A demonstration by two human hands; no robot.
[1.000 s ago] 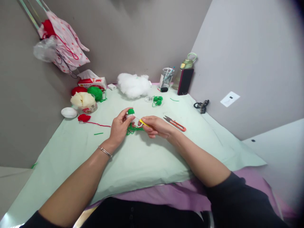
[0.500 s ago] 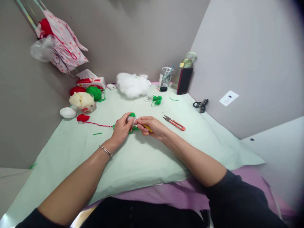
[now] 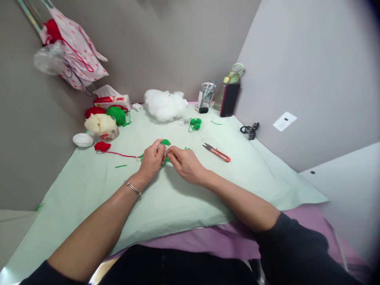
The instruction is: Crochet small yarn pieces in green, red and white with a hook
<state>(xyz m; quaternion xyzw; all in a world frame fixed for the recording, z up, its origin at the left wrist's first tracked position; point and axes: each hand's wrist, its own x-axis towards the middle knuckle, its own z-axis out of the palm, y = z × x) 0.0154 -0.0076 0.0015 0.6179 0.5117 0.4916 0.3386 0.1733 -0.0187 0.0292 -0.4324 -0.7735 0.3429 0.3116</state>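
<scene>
My left hand (image 3: 152,159) is closed around a small green and white crocheted piece (image 3: 165,142), partly hidden by the fingers. My right hand (image 3: 186,163) is closed on a crochet hook (image 3: 170,152) with a yellow grip. The hook's thin metal shaft points up and left against the piece. Green yarn hangs below between the two hands. A red yarn strand (image 3: 124,155) runs from left of my left hand to a small red yarn bundle (image 3: 102,147). Orange-handled thread snips (image 3: 216,152) lie to the right of my right hand.
Along the back stand white stuffing (image 3: 164,105), a clear pen cup (image 3: 207,95), a bottle (image 3: 230,89) and a phone (image 3: 230,99). Green yarn balls (image 3: 195,124) lie nearer. At left are a tissue box (image 3: 112,101), a tub (image 3: 102,128) of cream yarn and a white ball (image 3: 83,139).
My right hand has turned over, its back now facing up, and the hook's grip is mostly covered. The hook tip has moved up and left against the piece. The view shifted slightly.
</scene>
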